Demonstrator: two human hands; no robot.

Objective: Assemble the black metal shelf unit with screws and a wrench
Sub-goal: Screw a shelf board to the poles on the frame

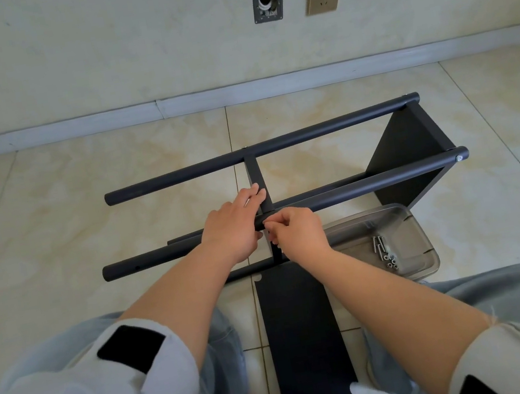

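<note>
Tiled floor [110, 173]: clear tub [407, 241] holds screws [383, 253]. Shelf frame [332, 164] lies sideways, poles running left-right. Left hand [234, 227] rests flat on the crosspiece [257, 180]; right hand [295, 233] pinches at the joint.

shelf frame [327, 132]: matte black | loose panel [302, 334]: black | screws [384, 253]: silver | tray [406, 234]: smoky clear | floor tiles [109, 167]: mottled cream

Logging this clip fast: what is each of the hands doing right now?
Left hand: open, fingers straight, pressing on the middle shelf panel.
Right hand: fingers curled, pinching something small at the front pole; what cannot be told.
</note>
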